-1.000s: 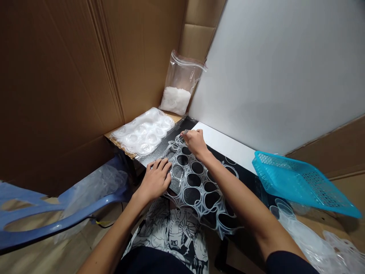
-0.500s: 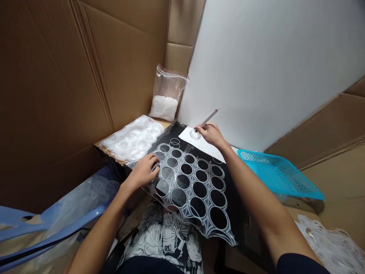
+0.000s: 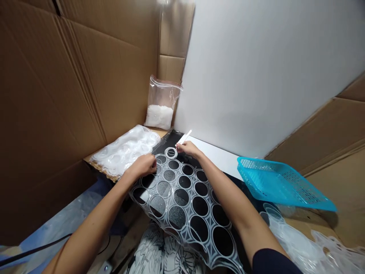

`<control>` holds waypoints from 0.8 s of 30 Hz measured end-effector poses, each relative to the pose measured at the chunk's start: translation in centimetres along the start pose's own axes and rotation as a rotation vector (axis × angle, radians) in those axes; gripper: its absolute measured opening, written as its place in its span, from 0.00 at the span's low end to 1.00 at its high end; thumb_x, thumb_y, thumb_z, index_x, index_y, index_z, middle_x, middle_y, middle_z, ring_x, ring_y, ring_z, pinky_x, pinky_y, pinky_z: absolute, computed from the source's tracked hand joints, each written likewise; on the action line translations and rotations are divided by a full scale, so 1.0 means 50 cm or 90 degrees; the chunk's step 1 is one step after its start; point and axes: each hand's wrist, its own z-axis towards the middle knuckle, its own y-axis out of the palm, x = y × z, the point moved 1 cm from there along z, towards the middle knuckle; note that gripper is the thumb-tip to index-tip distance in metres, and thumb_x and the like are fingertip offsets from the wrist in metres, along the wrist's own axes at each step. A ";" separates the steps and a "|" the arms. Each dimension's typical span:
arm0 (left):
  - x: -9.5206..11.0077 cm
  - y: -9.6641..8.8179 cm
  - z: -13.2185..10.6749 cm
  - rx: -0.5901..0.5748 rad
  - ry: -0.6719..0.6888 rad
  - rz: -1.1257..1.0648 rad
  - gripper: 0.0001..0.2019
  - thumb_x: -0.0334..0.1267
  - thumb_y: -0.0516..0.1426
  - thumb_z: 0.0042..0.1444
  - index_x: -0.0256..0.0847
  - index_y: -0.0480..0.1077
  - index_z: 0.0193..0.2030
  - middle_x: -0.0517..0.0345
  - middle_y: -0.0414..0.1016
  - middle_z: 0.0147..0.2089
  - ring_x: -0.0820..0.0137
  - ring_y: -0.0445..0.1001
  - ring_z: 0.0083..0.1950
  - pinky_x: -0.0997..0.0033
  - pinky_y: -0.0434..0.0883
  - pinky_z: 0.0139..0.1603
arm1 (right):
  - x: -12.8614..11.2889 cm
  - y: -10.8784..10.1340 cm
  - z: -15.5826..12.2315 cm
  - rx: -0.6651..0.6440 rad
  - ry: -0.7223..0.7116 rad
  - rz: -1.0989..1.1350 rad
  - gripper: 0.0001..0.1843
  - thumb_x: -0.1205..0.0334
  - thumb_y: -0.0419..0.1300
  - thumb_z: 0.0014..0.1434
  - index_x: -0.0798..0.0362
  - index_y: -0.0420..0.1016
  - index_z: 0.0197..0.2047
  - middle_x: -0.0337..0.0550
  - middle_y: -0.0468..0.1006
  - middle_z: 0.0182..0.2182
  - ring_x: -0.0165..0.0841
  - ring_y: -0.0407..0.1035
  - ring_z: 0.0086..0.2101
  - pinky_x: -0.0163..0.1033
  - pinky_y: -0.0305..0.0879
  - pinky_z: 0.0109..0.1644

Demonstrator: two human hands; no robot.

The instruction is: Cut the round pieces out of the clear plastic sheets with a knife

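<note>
In the head view, my right hand pinches a thin white pen-like tool, its upper end pointing up and to the right. Close to the fingertips, several thin clear rings lie overlapping on the black work surface. My left hand is closed, fingers curled at the upper left edge of a clear plastic sheet; its fingertips are partly hidden. Rows of round holes run across the sheet, which drapes over the near edge of the black surface. My right forearm covers part of it.
A white strip lies along the back wall. Turquoise basket stands at the right, with clear plastic scraps below. At the left are a stack of frosted plastic sheets and an upright zip bag of white material. Cardboard walls enclose the corner.
My right hand has moved left and down with the tool, from the white strip to beside the rings. The ring under it on the strip has gone from there. My left fingers have curled closed.
</note>
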 end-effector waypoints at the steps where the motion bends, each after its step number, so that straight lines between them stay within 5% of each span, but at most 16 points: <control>1: 0.003 -0.001 0.004 -0.016 -0.005 -0.001 0.08 0.36 0.57 0.48 0.42 0.69 0.20 0.55 0.71 0.25 0.68 0.67 0.28 0.67 0.61 0.31 | 0.015 0.005 0.004 0.019 0.006 -0.013 0.17 0.53 0.63 0.64 0.57 0.82 0.30 0.46 0.83 0.27 0.35 0.78 0.31 0.38 0.70 0.39; 4: 0.009 -0.007 0.014 -0.056 -0.010 -0.023 0.11 0.36 0.59 0.44 0.42 0.63 0.15 0.60 0.63 0.17 0.71 0.61 0.24 0.67 0.56 0.28 | 0.045 -0.002 -0.012 0.087 0.000 -0.039 0.19 0.50 0.60 0.64 0.56 0.84 0.33 0.46 0.83 0.28 0.38 0.77 0.34 0.40 0.69 0.42; 9: -0.009 -0.049 0.039 -0.036 0.006 -0.116 0.06 0.39 0.57 0.48 0.41 0.69 0.25 0.60 0.71 0.24 0.71 0.65 0.26 0.71 0.60 0.28 | 0.050 -0.083 -0.110 0.159 -0.105 -0.054 0.24 0.43 0.57 0.65 0.54 0.85 0.40 0.49 0.85 0.38 0.40 0.78 0.37 0.42 0.71 0.44; 13: -0.027 -0.081 0.112 0.058 0.015 -0.156 0.08 0.40 0.54 0.51 0.39 0.70 0.30 0.58 0.74 0.30 0.70 0.70 0.33 0.72 0.65 0.34 | 0.092 -0.181 -0.209 0.225 -0.094 -0.094 0.25 0.43 0.54 0.69 0.52 0.81 0.52 0.48 0.84 0.35 0.39 0.77 0.32 0.43 0.72 0.40; 16: -0.022 -0.073 0.188 0.085 0.026 -0.152 0.08 0.41 0.55 0.51 0.39 0.71 0.31 0.56 0.75 0.32 0.69 0.70 0.34 0.71 0.64 0.36 | 0.160 -0.226 -0.272 0.223 -0.068 -0.180 0.21 0.49 0.51 0.71 0.48 0.79 0.55 0.47 0.85 0.38 0.41 0.79 0.37 0.46 0.72 0.46; 20: -0.003 -0.035 0.255 0.000 0.060 -0.124 0.07 0.40 0.58 0.46 0.40 0.72 0.30 0.58 0.75 0.30 0.69 0.70 0.32 0.70 0.63 0.35 | 0.245 -0.218 -0.314 0.135 -0.080 -0.297 0.12 0.56 0.57 0.67 0.48 0.80 0.46 0.49 0.83 0.45 0.44 0.77 0.47 0.50 0.70 0.55; 24: 0.006 -0.022 0.260 -0.052 0.068 -0.086 0.09 0.40 0.58 0.48 0.41 0.74 0.36 0.56 0.79 0.37 0.66 0.73 0.38 0.68 0.64 0.43 | 0.269 -0.193 -0.319 0.153 -0.071 -0.368 0.08 0.61 0.58 0.66 0.49 0.78 0.45 0.49 0.81 0.45 0.44 0.74 0.48 0.50 0.67 0.55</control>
